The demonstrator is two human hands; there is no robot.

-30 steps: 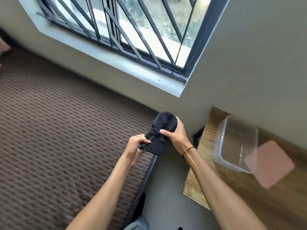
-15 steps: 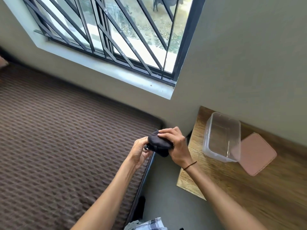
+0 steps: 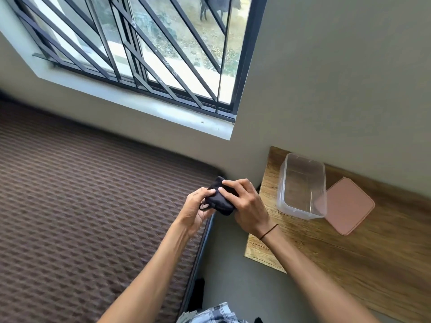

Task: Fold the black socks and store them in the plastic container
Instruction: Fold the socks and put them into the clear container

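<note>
Between mattress (image 3: 81, 217) and table (image 3: 349, 264), both hands' grip clasps the bundled black socks (image 3: 218, 200).

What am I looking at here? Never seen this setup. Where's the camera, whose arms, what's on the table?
There is no robot here. A person wears one wide-angle camera on the head, looking forward and down, so the two bare arms coming in from the bottom are that person's own. This is the only view.

The left hand and the right hand together grip a bundle of black socks, folded small and held in the air between a brown patterned mattress and a wooden table.

On the table stands a clear plastic container, open, and nothing shows inside it. Its pink lid lies flat beside it, to the right. A barred window is above.

The socks are not yet in the container.
</note>
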